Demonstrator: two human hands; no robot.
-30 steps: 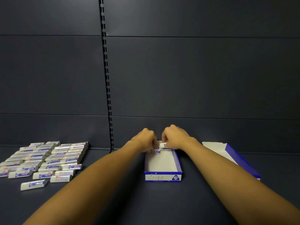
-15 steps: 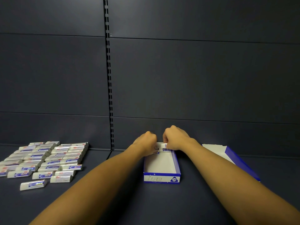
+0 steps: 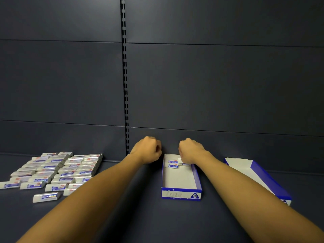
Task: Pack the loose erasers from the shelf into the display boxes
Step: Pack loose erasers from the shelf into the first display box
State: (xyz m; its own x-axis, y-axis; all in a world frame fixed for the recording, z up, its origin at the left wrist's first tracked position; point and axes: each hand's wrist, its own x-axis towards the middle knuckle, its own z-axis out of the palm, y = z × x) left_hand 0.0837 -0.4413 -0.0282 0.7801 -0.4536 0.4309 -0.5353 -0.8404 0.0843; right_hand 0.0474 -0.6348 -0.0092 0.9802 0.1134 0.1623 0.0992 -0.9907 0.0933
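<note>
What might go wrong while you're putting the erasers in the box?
The right hand is pinching an eraser at the far end of the open box; it might land crooked beside the two erasers already inside. The left arm lies close to the loose erasers, so swinging back could knock some askew.

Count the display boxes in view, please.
2: one box under the right hand, the other box at far right. None seems hidden.
</note>
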